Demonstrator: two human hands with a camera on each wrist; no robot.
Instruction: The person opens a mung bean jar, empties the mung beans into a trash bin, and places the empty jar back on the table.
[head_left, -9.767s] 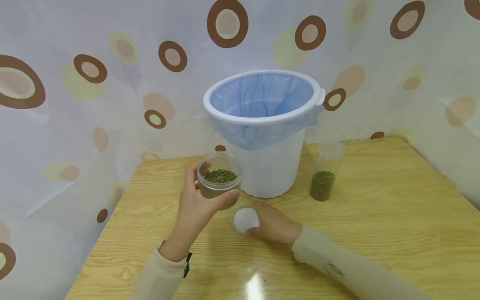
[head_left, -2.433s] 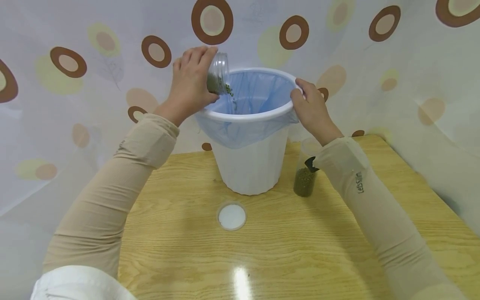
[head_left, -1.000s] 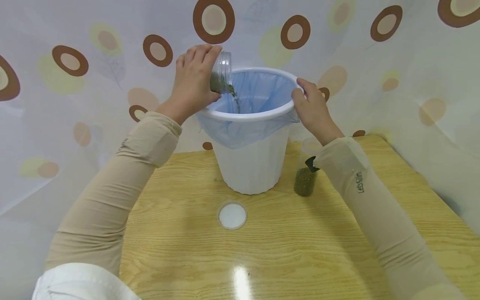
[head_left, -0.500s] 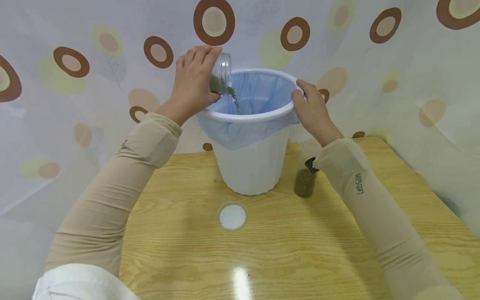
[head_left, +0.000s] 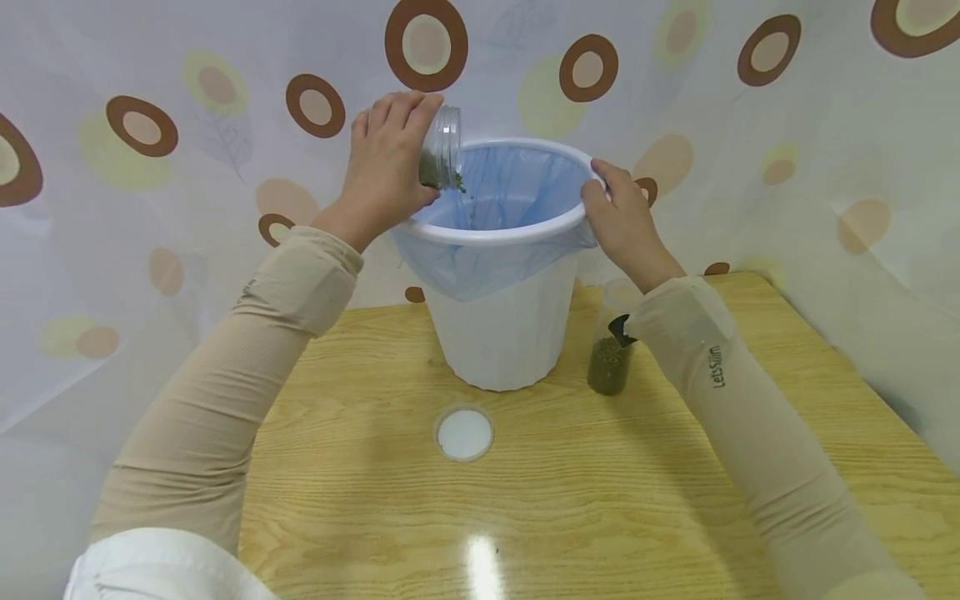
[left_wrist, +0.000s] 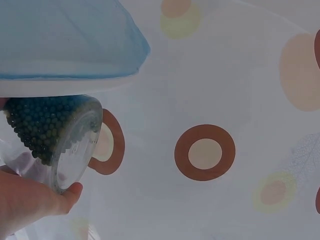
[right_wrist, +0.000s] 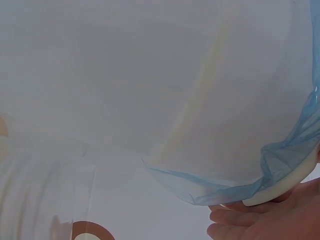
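Observation:
My left hand point(head_left: 384, 167) grips a clear plastic jar point(head_left: 450, 142), tipped on its side above the left rim of a white bin point(head_left: 504, 333). A few green mung beans point(head_left: 460, 182) fall from its mouth into the bin. In the left wrist view, many beans point(left_wrist: 40, 125) still lie in the tilted jar, and the thumb presses its side. My right hand point(head_left: 628, 218) holds the bin's right rim, over the blue bag point(head_left: 480, 271) that lines it. The right wrist view shows fingers point(right_wrist: 235, 217) under that rim. The bin's bottom is hidden.
A round lid point(head_left: 465, 433) with a white inner face lies on the wooden table point(head_left: 360, 500) before the bin. A tall clear canister point(head_left: 609, 363), partly filled with green beans, stands right of the bin, partly behind the right sleeve. A patterned wall covering point(head_left: 225, 208) rises behind.
Ten seconds ago the jar was upright over the table and the right hand was at the lid. Since then both hands moved to the bin; the bean stream is now thinner than half a second ago.

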